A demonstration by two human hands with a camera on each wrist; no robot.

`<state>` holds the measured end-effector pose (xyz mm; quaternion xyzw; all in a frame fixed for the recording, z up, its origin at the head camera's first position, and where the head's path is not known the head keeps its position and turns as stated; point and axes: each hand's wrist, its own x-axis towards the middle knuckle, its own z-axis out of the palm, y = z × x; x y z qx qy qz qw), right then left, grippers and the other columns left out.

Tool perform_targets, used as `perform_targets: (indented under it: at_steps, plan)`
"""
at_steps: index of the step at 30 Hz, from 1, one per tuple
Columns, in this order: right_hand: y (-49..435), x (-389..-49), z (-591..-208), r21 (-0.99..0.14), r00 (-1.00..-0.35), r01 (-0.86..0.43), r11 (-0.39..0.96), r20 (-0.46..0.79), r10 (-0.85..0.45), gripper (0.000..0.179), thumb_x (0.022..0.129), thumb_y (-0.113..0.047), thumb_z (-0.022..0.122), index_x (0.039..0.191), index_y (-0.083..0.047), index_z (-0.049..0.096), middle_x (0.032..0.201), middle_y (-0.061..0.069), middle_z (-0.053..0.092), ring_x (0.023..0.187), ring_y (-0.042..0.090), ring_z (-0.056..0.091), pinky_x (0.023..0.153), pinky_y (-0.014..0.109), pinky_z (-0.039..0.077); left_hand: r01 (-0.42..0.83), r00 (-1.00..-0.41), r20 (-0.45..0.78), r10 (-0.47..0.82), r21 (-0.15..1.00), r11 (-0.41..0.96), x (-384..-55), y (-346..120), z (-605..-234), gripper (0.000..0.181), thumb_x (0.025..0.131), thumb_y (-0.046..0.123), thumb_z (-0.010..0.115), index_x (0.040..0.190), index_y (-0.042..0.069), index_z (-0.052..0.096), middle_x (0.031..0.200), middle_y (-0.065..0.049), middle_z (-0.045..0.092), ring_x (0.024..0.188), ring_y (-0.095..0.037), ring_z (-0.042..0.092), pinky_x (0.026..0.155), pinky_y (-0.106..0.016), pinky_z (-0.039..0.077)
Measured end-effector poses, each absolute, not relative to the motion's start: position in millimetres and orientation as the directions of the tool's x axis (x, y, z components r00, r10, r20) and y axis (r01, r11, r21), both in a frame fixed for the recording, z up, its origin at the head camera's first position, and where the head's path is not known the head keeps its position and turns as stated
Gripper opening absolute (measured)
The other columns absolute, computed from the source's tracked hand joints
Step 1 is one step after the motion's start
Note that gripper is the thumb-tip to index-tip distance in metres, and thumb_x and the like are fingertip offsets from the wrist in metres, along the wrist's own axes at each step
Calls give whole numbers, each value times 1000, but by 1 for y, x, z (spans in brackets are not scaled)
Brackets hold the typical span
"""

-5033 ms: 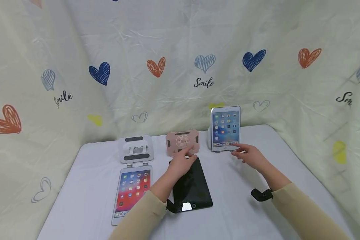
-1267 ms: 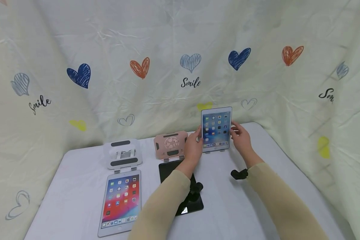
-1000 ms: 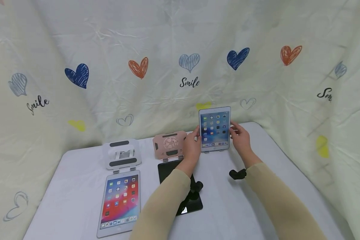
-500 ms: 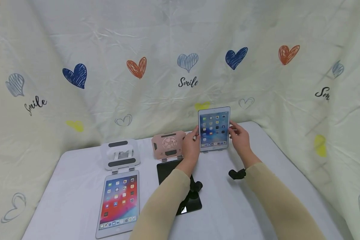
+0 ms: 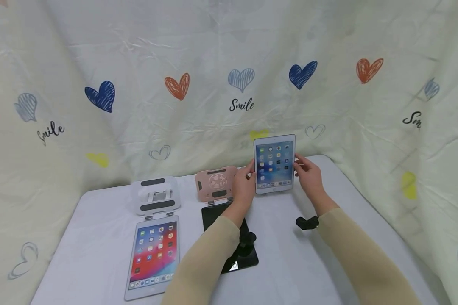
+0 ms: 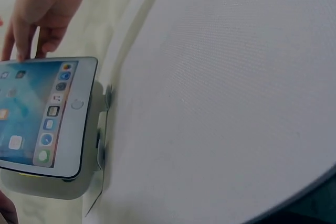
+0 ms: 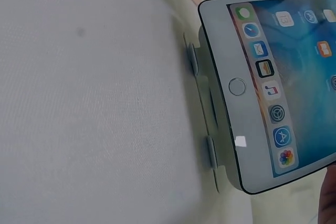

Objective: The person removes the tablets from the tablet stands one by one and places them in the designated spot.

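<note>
A white-framed tablet (image 5: 275,163) with a lit blue home screen is upright at the back right, between both hands. My left hand (image 5: 244,184) holds its left edge. My right hand (image 5: 308,173) grips the opposite edge, its fingertips on the rim in the left wrist view. Behind the tablet, a pale stand (image 6: 52,188) shows along its side and bottom, with two hinged clips below. The right wrist view has the tablet in front of these clips, apart from them. Most of the stand is hidden by the tablet.
A pink stand (image 5: 216,182) and a black tablet (image 5: 213,216) lie left of the hands, the tablet partly under the left forearm. Farther left are a white stand (image 5: 157,195) and a tablet with a red-blue screen (image 5: 152,254). A heart-printed cloth (image 5: 198,140) hangs behind the table.
Five seconds ago my left hand was at the pink stand and my right at the tablet's lower edge. Both now hold the tablet's sides; lately it has come slightly forward, off the clips.
</note>
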<state>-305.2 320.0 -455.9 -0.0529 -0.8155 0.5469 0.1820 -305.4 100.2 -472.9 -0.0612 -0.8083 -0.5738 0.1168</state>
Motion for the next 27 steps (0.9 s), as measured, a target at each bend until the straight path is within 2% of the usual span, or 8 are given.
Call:
perform_targets:
  at_steps: [3, 9, 14, 17, 21, 27]
  plan:
    - [323, -301, -455, -908, -936, -121, 402, 239, 257, 42, 103, -19, 54, 146, -16, 52, 118, 14, 58, 94, 17, 59, 74, 24, 52, 228, -969, 245, -16, 923, 310, -303, 98, -471, 48, 99, 18, 63, 144, 33, 53, 100, 12, 62, 73, -10, 52, 58, -26, 45]
    - [328, -292, -452, -896, -958, -107, 431, 209, 196, 46, 103, -23, 54, 149, -20, 48, 119, 14, 58, 98, 32, 58, 78, 29, 53, 187, -981, 196, -1, 940, 286, -297, 94, -469, 52, 97, 18, 65, 143, 38, 51, 99, 13, 61, 75, -10, 53, 60, -27, 46]
    - [333, -283, -449, -875, -975, -72, 478, 162, 151, 48, 104, -26, 53, 151, -22, 44, 121, 16, 57, 98, 39, 57, 75, 23, 51, 166, -986, 165, 25, 947, 274, -291, 90, -469, 54, 96, 18, 67, 142, 41, 51, 96, 11, 61, 76, -10, 54, 63, -27, 47]
    - [335, -278, -447, -864, -982, -62, 499, 143, 124, 49, 104, -26, 53, 151, -19, 44, 121, 18, 58, 94, 35, 58, 74, 21, 50, 169, -986, 163, 43, 947, 273, -286, 87, -470, 54, 95, 17, 68, 142, 40, 52, 94, 11, 62, 75, -10, 54, 63, -27, 47]
    - [339, -271, -447, -855, -987, -61, 515, 128, 95, 50, 103, -25, 54, 151, -17, 43, 119, 18, 59, 91, 27, 58, 76, 25, 53, 168, -986, 158, 60, 949, 268, -279, 85, -472, 55, 94, 16, 69, 142, 39, 52, 92, 13, 64, 74, -10, 54, 63, -27, 47]
    - [343, -262, -450, -858, -995, -39, 512, 82, 62, 53, 103, -28, 56, 152, -17, 42, 120, 18, 57, 97, 30, 59, 84, 36, 54, 189, -982, 175, 78, 950, 250, -272, 82, -478, 55, 93, 12, 70, 141, 33, 54, 91, 9, 66, 71, -12, 54, 61, -27, 46]
